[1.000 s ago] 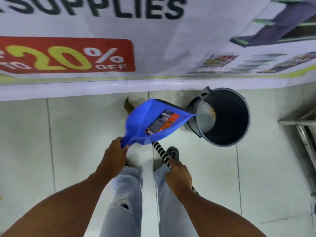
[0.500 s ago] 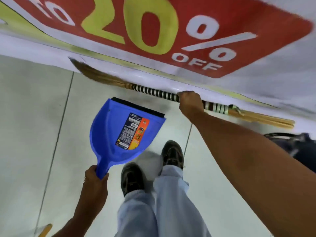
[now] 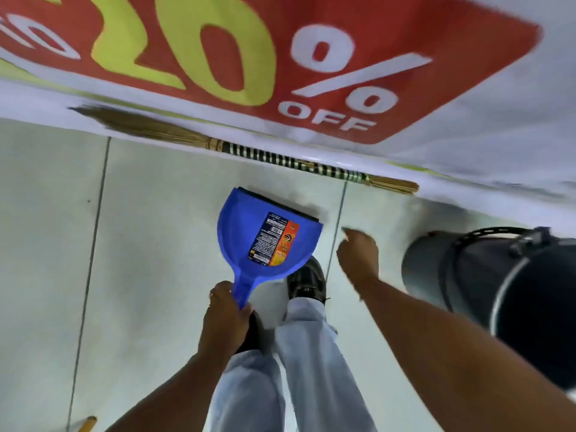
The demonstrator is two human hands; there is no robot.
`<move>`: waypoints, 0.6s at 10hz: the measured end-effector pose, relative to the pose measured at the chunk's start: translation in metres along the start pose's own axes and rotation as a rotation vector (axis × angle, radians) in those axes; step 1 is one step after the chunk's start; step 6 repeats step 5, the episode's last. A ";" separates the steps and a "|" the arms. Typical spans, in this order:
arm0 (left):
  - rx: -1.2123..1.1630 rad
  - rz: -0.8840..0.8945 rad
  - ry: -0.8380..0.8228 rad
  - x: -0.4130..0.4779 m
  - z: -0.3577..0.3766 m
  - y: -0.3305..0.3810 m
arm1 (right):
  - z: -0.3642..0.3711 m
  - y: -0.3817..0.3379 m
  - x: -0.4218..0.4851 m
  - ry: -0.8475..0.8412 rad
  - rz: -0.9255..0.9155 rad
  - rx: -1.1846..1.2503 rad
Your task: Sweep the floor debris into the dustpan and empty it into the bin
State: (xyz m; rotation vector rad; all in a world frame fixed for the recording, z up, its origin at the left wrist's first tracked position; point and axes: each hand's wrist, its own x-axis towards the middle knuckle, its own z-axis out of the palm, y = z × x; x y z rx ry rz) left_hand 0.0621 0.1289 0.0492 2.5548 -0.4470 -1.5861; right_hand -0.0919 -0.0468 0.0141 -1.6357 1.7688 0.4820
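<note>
My left hand (image 3: 226, 310) grips the handle of a blue dustpan (image 3: 268, 235) with a sticker inside; the pan lies low over the pale tile floor, mouth facing the wall. A straw broom (image 3: 249, 151) with a black-and-white striped handle lies along the base of the banner, no hand on it. My right hand (image 3: 358, 257) hovers to the right of the dustpan, fingers loosely apart, holding nothing. A dark round bin (image 3: 486, 275) stands at the right, beside my right forearm. I see no debris in the pan.
A large banner (image 3: 280, 57) with red "20% OFF" print fills the wall ahead. My legs in light jeans and dark shoes (image 3: 307, 280) stand just behind the dustpan. A yellow stick end (image 3: 87, 424) pokes in at the bottom left.
My right hand has let go of the broom, which now lies against the banner, and has drawn back toward me. The dustpan has come down toward the floor, and the bin has come further into view.
</note>
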 end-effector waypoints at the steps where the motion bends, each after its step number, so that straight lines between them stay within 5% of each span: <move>1: 0.021 0.010 -0.030 -0.001 0.022 0.045 | 0.001 0.064 -0.083 -0.029 0.153 0.025; 3: 0.042 0.014 -0.015 0.008 0.075 0.109 | 0.009 0.088 -0.094 0.036 0.190 0.125; 6: 0.055 0.073 0.023 -0.010 0.071 0.104 | -0.005 0.070 -0.089 0.096 0.135 0.245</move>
